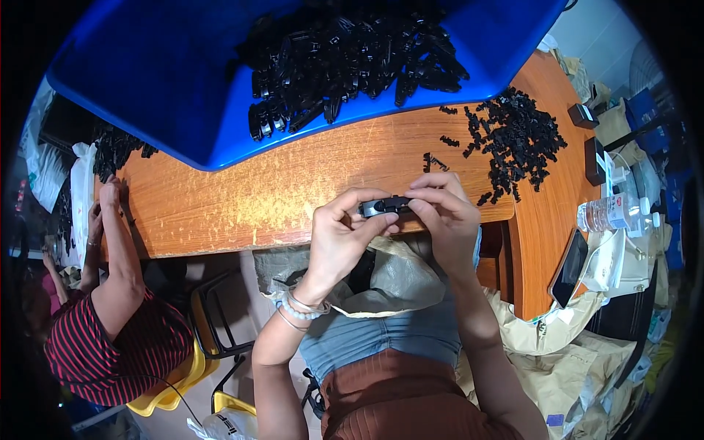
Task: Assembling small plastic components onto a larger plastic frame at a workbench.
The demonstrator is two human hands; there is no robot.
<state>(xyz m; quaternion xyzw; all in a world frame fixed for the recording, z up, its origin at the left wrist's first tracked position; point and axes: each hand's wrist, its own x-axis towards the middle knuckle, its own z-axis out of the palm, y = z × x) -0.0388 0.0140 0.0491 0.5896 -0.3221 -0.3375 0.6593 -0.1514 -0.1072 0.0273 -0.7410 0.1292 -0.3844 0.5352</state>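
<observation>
Left hand [339, 226] and right hand [450, 220] pinch a slim glossy-black piece [386, 205] near the front edge of the brown wooden bench [293, 198]; a slack grip might drop it.

Head view: worn on person's head, left of a side-by-side pair
Facing: steeply down, past brown top [396, 396] to tabletop [213, 198]; blue bin [154, 88] cut by upper edge
Nearness: close above; left hand [339, 229] and right hand [449, 220] near mid-frame
Fisheye rim: dark, rounded; tabletop's front edge bows
</observation>
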